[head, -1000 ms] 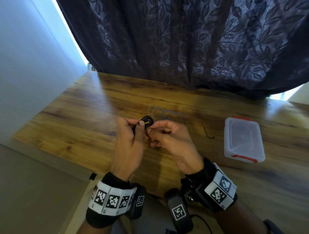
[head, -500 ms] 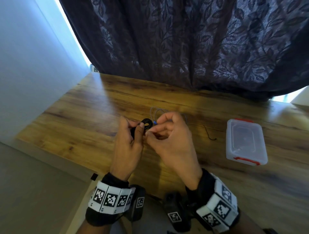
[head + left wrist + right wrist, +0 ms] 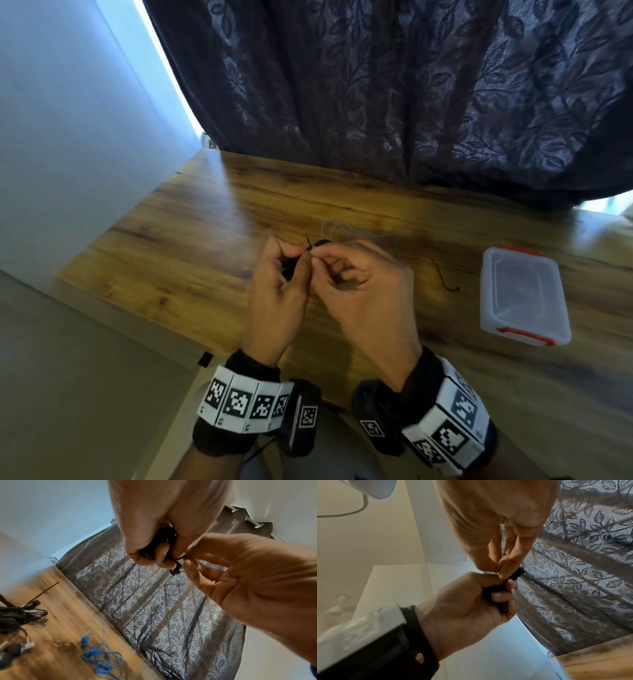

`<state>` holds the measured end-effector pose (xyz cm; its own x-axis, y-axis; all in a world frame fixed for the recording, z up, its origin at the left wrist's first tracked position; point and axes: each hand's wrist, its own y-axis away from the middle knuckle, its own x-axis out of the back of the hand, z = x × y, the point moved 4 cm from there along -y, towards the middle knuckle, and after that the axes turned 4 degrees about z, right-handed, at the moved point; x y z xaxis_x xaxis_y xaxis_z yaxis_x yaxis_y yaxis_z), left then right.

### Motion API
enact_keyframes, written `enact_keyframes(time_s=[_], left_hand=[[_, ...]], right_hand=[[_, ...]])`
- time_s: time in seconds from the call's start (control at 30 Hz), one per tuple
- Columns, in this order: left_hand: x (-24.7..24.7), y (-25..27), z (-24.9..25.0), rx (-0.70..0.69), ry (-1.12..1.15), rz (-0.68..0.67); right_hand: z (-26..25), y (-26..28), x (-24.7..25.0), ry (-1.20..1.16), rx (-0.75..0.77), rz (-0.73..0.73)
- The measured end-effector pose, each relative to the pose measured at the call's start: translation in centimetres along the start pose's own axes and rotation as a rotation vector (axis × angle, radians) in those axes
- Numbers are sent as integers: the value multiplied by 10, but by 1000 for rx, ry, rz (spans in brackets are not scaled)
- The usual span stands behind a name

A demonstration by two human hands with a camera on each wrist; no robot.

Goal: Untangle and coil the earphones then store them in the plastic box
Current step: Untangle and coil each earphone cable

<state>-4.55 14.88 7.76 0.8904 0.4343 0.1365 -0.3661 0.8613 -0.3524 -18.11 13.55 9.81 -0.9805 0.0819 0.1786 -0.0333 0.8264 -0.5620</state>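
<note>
My left hand grips a small coil of black earphones above the middle of the wooden table. In the left wrist view the black coil sits mostly hidden inside the curled fingers. My right hand pinches a loose black cord end right beside it, thumb and forefinger together. The right wrist view shows the coil sticking out past that pinch. A clear plastic box with red latches lies shut on the table to the right, apart from both hands.
A tangle of blue earphones lies on the table behind the hands, near the dark leaf-patterned curtain. A short black wire lies between hands and box. A bundle of black cable lies further left. The table's near edge is below my wrists.
The black coil, seen earlier as an open ring between the hands, now sits deeper in my left fist. My right fingers have come in from beyond it to pinch the cord end.
</note>
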Motion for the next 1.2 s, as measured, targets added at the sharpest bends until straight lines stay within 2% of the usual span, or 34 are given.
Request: enact_keyframes(time_s=[0.3,0.67,0.9,1.07,1.2], left_hand=[[1,-4,-1,21,15,35],[0,-5,-3,25,42,7],[0,-5,1,-46,-20,3],[-1,-3,2,-123,-86,-70],[-3,1,4,-137,-107,-127]], right_hand=[[-3,4,1,84,46,-14],[-4,3,2,94,47,-31],[-5,2,1,82,36,-30],[-5,-7,1,91,-59,-69],[0,-22,3,118,-265,-307]])
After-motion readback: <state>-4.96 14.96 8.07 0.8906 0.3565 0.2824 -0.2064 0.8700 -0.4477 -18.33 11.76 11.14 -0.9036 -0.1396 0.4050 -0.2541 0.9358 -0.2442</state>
